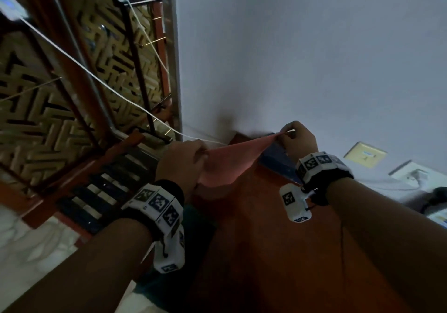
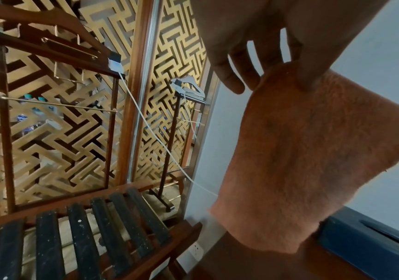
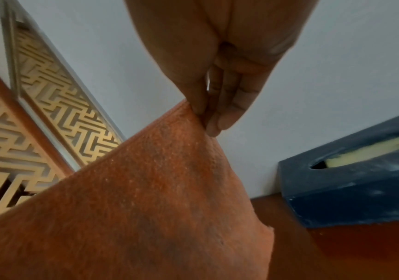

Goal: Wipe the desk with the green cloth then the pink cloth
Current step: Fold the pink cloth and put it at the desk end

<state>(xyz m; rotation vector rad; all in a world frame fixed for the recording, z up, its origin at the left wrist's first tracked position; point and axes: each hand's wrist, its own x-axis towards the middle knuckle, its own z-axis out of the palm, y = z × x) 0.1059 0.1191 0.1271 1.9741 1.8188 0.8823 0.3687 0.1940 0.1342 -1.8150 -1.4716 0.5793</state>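
Observation:
Both hands hold the pink cloth (image 1: 232, 161) stretched in the air above the reddish-brown desk (image 1: 266, 228). My left hand (image 1: 193, 154) pinches its left corner, and my right hand (image 1: 287, 134) pinches the right corner near the wall. In the left wrist view the pink cloth (image 2: 301, 151) hangs from under the thumb of my left hand (image 2: 289, 73). The right wrist view shows my right hand (image 3: 205, 113) pinching the pink cloth (image 3: 157, 199) at its top corner. A dark teal patch, perhaps the green cloth (image 1: 200, 218), lies under my left wrist.
A dark blue tissue box (image 3: 351, 187) stands on the desk against the white wall (image 1: 314, 58). Left of the desk is a slatted wooden rack (image 2: 85, 233) with a gold lattice screen (image 2: 61, 142) and a white cable (image 1: 96, 77). Wall sockets (image 1: 365, 154) sit at right.

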